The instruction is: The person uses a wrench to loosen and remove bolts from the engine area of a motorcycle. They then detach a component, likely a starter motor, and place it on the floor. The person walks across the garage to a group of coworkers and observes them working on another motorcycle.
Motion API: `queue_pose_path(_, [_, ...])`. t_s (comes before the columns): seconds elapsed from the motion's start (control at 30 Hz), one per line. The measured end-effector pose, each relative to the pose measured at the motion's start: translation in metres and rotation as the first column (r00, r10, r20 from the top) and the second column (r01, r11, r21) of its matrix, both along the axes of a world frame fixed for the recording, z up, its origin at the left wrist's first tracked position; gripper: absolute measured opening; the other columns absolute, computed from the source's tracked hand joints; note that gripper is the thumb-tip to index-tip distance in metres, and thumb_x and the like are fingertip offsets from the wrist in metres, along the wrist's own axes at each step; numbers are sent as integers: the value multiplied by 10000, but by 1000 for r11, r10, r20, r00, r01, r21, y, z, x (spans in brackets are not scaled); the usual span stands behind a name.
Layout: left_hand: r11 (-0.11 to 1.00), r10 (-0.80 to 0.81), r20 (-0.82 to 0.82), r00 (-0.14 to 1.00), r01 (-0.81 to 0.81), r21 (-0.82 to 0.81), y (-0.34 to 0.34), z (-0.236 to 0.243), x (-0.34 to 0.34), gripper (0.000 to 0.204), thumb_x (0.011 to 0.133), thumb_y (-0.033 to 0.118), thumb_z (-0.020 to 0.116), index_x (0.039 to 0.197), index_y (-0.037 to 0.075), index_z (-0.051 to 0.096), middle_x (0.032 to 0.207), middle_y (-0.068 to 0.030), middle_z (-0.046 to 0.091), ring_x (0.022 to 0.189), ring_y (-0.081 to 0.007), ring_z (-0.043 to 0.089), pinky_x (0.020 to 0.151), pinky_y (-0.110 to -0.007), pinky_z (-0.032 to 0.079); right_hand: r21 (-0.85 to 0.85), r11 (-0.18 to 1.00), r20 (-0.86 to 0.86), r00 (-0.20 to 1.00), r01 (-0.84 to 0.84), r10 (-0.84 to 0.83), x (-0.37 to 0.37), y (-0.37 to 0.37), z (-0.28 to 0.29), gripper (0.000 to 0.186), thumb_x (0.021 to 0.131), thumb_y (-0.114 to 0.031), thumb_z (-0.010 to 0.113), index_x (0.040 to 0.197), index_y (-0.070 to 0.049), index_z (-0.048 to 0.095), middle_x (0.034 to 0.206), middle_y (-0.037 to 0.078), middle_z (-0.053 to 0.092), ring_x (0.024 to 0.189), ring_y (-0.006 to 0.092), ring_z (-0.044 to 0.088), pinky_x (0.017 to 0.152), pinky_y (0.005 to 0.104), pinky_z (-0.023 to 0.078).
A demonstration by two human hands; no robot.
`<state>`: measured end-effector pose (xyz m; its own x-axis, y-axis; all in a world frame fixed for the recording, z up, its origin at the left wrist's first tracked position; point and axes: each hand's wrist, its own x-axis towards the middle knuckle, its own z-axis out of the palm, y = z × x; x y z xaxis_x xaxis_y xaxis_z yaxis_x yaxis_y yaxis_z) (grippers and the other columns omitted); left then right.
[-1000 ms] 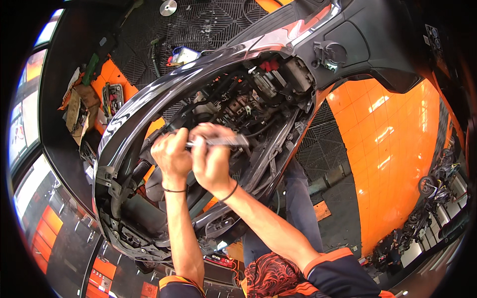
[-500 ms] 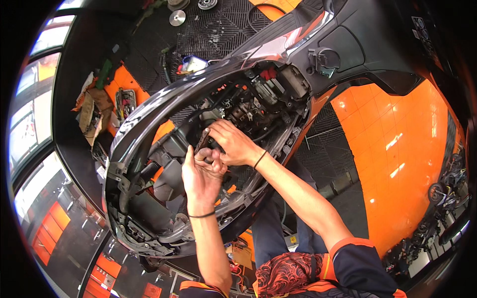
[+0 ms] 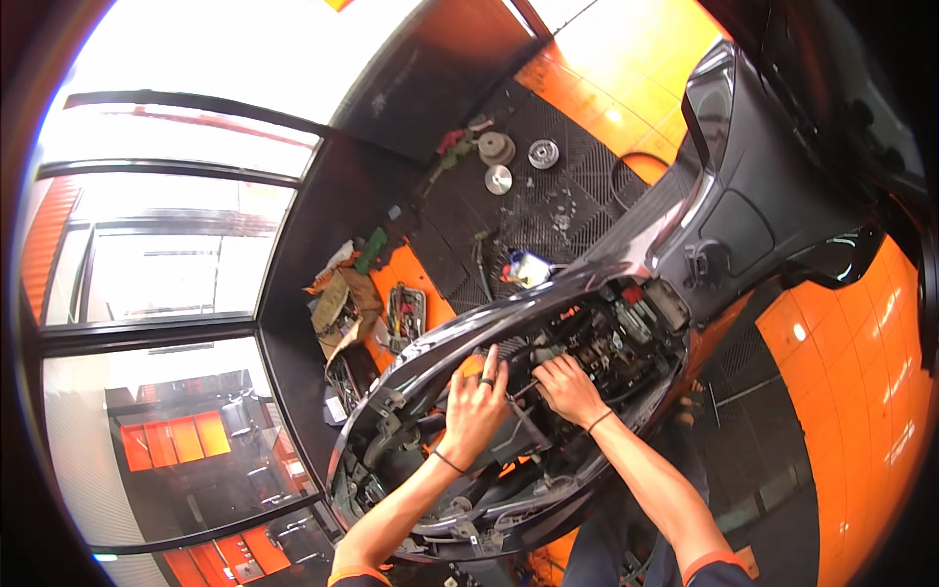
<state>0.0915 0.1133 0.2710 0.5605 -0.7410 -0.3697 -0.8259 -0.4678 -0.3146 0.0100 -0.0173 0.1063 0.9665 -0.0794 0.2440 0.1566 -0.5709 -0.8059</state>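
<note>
A dark scooter (image 3: 719, 225) stands before me with its rear body opened, baring the engine (image 3: 616, 347) and the frame inside. Over the rear part of this opening reaches my left hand (image 3: 476, 406), back up, fingers stretched and apart, a dark ring on one of them. Nothing shows in its grasp. My right hand (image 3: 569, 389) is beside the engine, its fingers curled down and closed. A thin dark rod-like piece (image 3: 525, 394) shows by its fingertips; whether the hand grips it I cannot tell.
Past the scooter, round metal parts (image 3: 499, 179) and a blue-and-white packet (image 3: 529, 268) lie on black floor matting (image 3: 558, 210). A tray of tools (image 3: 406, 315) and torn cardboard (image 3: 342, 311) sit near the dark wall. Tall windows (image 3: 156, 264) rise at the left.
The view has swung, so the scooter sits lower and further right. My left hand has turned from palm up to back up and spread its fingers. My hands have moved apart.
</note>
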Motion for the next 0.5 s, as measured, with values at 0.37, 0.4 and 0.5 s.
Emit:
queue_pose_path(0.37, [949,-67,-530,845,-110,-295,-36,62,-43,583,864,156,648,1431,149,514,1516,-114,447,1397,-283,416,1138,-457,330,-166,985,1,999,-49,50,-10,-1,-16,192,858,-153,579,1028,-63,590,989,113,629,1020,294,593,1030,459,425])
queue_pose_path(0.4, [987,-108,-433,895,45,-153,-30,55,-34,648,858,145,628,1482,159,452,1575,-102,377,1457,-254,347,1170,-468,290,-160,987,9,999,-34,36,-10,-4,-14,201,854,-148,575,1035,-62,591,992,114,629,1020,296,593,1040,462,422])
queue_pose_path(0.5, [982,-188,-281,941,188,-24,-1,35,-19,676,868,169,566,1517,150,380,1622,-56,294,1502,-188,250,1235,-451,197,-140,990,48,998,-25,32,-8,2,-10,197,866,-156,579,1033,-53,588,982,109,626,1011,301,593,1018,460,422])
